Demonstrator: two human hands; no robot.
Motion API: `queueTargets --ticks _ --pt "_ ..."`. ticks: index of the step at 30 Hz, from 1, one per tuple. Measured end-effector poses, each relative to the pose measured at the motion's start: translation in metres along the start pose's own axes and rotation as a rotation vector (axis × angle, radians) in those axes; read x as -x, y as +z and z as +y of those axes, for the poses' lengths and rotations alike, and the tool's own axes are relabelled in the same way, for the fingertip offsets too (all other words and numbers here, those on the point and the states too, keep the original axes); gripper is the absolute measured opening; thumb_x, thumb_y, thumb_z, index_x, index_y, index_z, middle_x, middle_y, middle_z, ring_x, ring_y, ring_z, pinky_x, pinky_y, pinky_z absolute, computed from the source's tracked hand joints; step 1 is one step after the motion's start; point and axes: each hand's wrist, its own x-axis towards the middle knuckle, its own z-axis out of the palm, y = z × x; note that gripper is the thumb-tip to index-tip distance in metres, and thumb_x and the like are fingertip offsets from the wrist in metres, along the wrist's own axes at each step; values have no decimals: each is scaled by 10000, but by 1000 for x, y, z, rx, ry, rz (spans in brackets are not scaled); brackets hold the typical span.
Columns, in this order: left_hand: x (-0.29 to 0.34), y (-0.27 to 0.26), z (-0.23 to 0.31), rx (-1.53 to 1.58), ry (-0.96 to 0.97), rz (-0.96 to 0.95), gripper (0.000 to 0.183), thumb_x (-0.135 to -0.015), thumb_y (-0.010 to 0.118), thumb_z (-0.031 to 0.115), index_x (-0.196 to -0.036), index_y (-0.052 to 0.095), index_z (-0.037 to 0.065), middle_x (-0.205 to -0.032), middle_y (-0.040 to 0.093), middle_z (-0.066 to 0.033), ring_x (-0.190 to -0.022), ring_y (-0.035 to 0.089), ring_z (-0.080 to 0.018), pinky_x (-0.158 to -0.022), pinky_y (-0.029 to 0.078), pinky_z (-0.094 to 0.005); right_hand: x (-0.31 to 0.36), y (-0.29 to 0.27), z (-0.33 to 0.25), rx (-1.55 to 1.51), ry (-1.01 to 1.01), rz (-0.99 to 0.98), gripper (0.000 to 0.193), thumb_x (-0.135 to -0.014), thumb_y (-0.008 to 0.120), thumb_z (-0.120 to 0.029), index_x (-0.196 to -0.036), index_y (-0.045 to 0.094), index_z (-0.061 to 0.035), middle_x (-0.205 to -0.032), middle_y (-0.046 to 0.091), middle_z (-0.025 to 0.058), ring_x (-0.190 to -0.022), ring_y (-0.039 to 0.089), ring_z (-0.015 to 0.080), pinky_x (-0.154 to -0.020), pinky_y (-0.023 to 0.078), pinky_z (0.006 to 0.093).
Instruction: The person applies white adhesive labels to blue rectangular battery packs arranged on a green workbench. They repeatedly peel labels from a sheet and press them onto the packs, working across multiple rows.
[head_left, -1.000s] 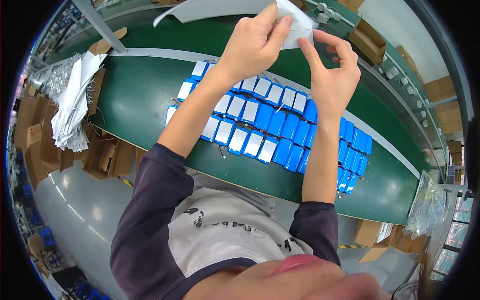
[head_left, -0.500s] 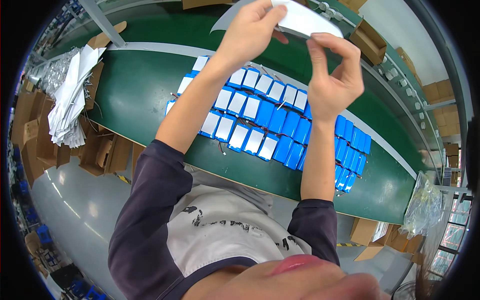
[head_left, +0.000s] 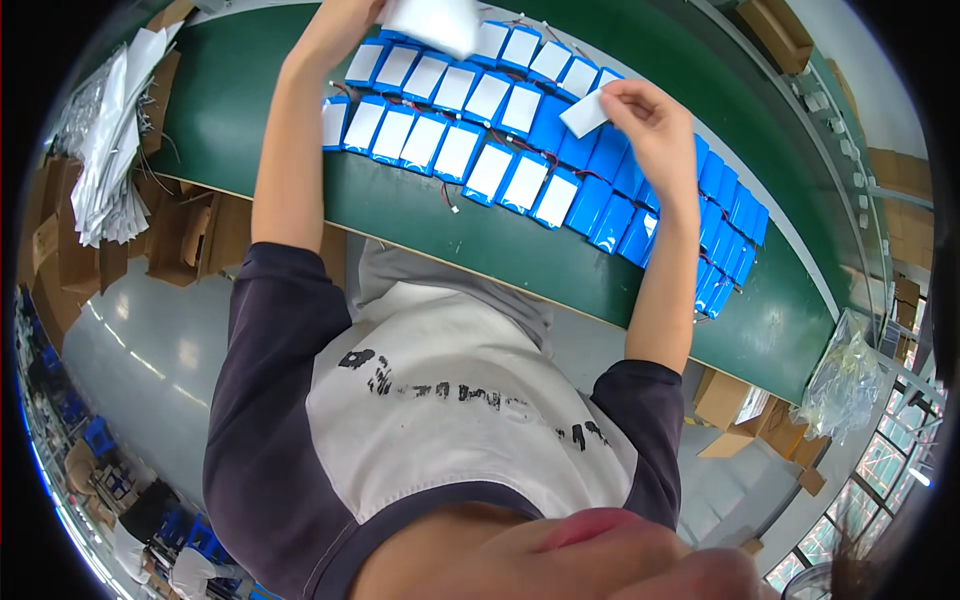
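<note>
Rows of blue shrink-wrapped battery packs (head_left: 608,152) lie on the green workbench. Many on the left and middle carry a white rectangular pad (head_left: 458,150); those on the right are plain blue. Between thumb and fingers, my right hand (head_left: 650,118) pinches a single white rectangular pad (head_left: 585,114), tilted just over the plain packs in the middle row. At the top edge, my left hand (head_left: 350,22), partly cut off by the frame, holds a white sheet (head_left: 436,22) above the far row. Thin wires and small connectors show between the rows.
A heap of white paper strips (head_left: 112,150) hangs at the bench's left end, above open cardboard boxes (head_left: 185,240). Clear plastic bags (head_left: 842,370) sit at the right end. A cardboard box (head_left: 775,35) stands at the far right, beyond a metal rail.
Both hands were together at the white sheet. Now they are apart: the left has moved left with the sheet, and the right has come down over the packs with one pad.
</note>
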Motion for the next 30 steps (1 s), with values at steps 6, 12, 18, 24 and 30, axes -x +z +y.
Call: queueTargets --ticks 6,12,18,24,30 --pt "28 -26 -9 -811 9 95 362 -946 512 209 -1088 689 -73 -903 745 -209 -860 719 -302 -787 546 -403 4 26 -3 318 -69 -55 186 -906 783 -189 -1045 800 -67 -959 793 81 -896 764 181 -849 594 287" --pt "27 -18 -5 -929 29 152 320 -933 502 203 -995 689 -49 -929 692 -305 -908 703 -443 -804 544 -476 6 35 -1 411 -125 -40 157 -921 767 -165 -1045 808 -79 -965 795 85 -896 767 193 -841 597 292" --pt "25 -17 -10 -986 39 169 290 -930 502 189 -986 683 -31 -967 687 -306 -956 672 -480 -834 532 -517 11 50 -1 495 -301 51 121 -901 772 -123 -1011 805 -86 -969 773 86 -821 736 199 -758 591 289" --pt "26 -19 -9 -988 42 154 275 -935 495 175 -992 667 -31 -970 681 -308 -955 669 -480 -824 529 -518 17 55 -3 756 -505 131 169 -873 784 -114 -1042 792 -97 -1030 764 72 -968 709 243 -823 581 324" --pt "27 -17 -4 -974 61 178 253 -937 496 163 -985 662 -22 -946 678 -309 -932 664 -486 -801 522 -516 19 51 0 627 -451 219 268 -846 799 -80 -1110 762 -102 -1112 751 71 -978 719 240 -831 582 334"
